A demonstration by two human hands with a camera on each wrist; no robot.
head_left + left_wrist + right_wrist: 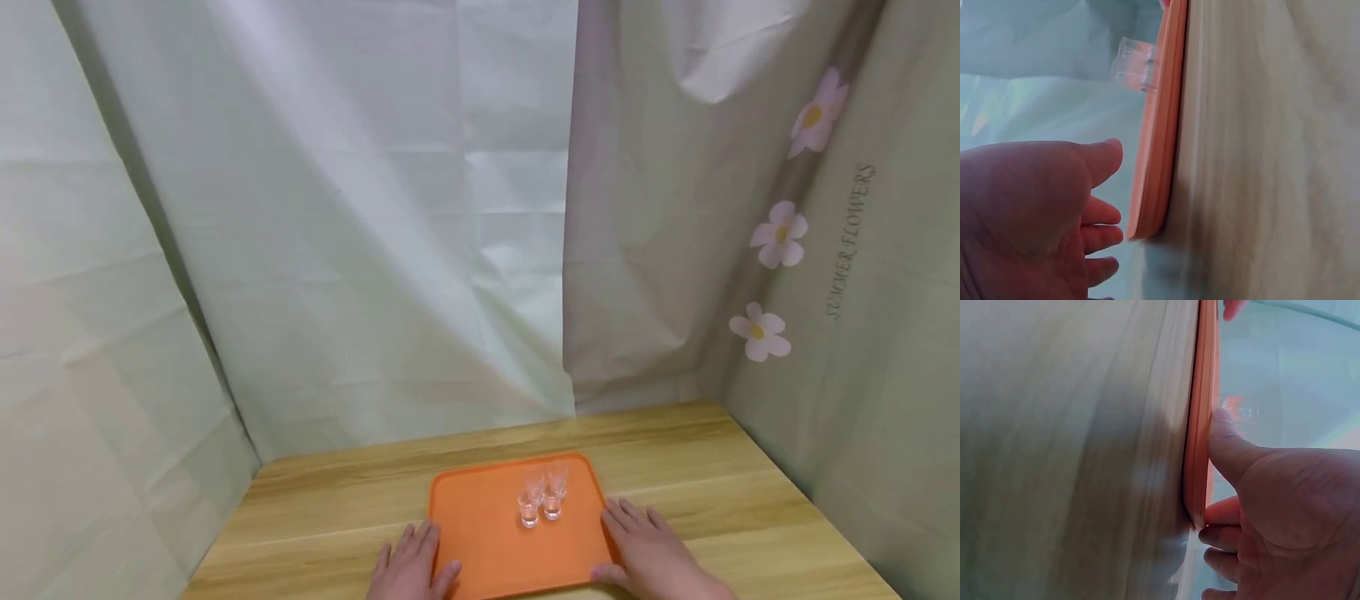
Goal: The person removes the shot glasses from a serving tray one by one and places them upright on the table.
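An orange tray (480,546) lies on the wooden table, with several small clear shot glasses (529,512) standing grouped on its right half. My left hand (408,568) is at the tray's left side near the front corner, its fingers extended and thumb toward the rim. In the left wrist view, that hand (1029,206) shows a relaxed spread beside the tray's edge (1159,150). On the opposite side, my right hand (648,552) has its fingers along the right edge. The right wrist view shows its thumb (1225,440) against the rim and fingertips at the corner.
The wooden table (330,500) extends around the tray on both sides and behind it. Pale curtains (375,250) hang at the back and both sides, with printed flowers (778,235) on the right one.
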